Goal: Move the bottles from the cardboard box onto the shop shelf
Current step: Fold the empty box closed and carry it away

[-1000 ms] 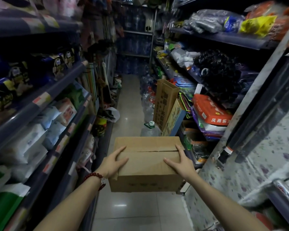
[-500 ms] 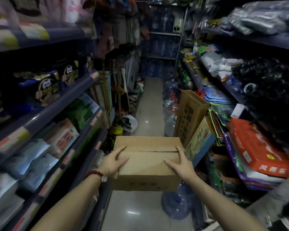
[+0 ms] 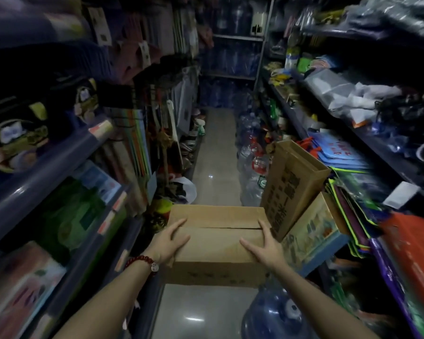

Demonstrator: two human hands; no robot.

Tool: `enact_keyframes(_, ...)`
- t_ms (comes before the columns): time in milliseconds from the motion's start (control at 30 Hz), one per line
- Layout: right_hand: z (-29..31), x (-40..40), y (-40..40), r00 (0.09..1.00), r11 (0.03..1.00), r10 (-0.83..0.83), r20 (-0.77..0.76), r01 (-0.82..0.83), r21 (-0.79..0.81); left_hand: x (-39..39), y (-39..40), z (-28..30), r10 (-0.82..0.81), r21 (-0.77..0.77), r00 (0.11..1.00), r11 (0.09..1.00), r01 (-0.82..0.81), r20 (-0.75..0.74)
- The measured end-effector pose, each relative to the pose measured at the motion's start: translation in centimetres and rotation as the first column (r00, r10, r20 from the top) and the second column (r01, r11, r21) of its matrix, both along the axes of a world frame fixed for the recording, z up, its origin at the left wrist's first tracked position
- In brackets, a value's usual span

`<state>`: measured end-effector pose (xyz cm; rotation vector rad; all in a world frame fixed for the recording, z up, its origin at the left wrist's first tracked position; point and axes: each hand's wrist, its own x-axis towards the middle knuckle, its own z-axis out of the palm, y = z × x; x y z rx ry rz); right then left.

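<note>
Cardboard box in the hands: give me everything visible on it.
The cardboard box is plain brown corrugated card, rectangular, with faint dark print on its near side. Its top flaps are folded shut, with a dark seam running across between them; no contents show. It is held roughly level above the aisle floor. The left hand and right hand press on its two ends, fingers spread over the top edges. Its far right corner is near or against a tilted printed carton.

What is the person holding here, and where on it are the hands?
A closed cardboard box, carried between both hands: left hand and right hand on its opposite top side edges.
</note>
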<state>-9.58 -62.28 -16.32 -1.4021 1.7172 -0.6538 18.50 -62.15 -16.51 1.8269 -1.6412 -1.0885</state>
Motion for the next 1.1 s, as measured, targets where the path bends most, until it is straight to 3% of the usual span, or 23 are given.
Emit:
enact_keyframes(267, -2.2, 2.2, -11.6, 0.999, 0.999, -0.039, -0.007, 0.039, -0.005, 1.9, -13.7, -1.7, -0.064, 0.018, 0.998, 0.998, 0.064, 0.010)
enact_keyframes(533, -7.4, 1.7, -19.4, 0.997, 0.998, -0.035, -0.062, 0.038, 0.045, 1.7, -20.9, -7.8, -0.049, 0.078, 0.999, 0.996, 0.050, -0.015)
enact_keyframes(667, -12.5, 2.2, -23.2, 0.993, 0.998, -0.005, -0.115, 0.012, 0.068, 2.4, -23.7, -12.5, -0.007, 0.106, 0.999, 0.994, 0.012, -0.051)
enact_keyframes(900, -24.2, 4.4, -27.1, 0.997, 0.993, 0.007, -0.076, 0.002, 0.115, 5.1, -27.0, -24.6, 0.050, 0.160, 0.992, 0.987, -0.032, -0.114)
enact_keyframes(1100, -36.9, 5.9, -26.7, 0.998, 0.987, -0.045, -0.042, 0.051, 0.149, 6.5, -27.3, -35.8, 0.035, 0.209, 0.997, 0.978, -0.020, -0.068)
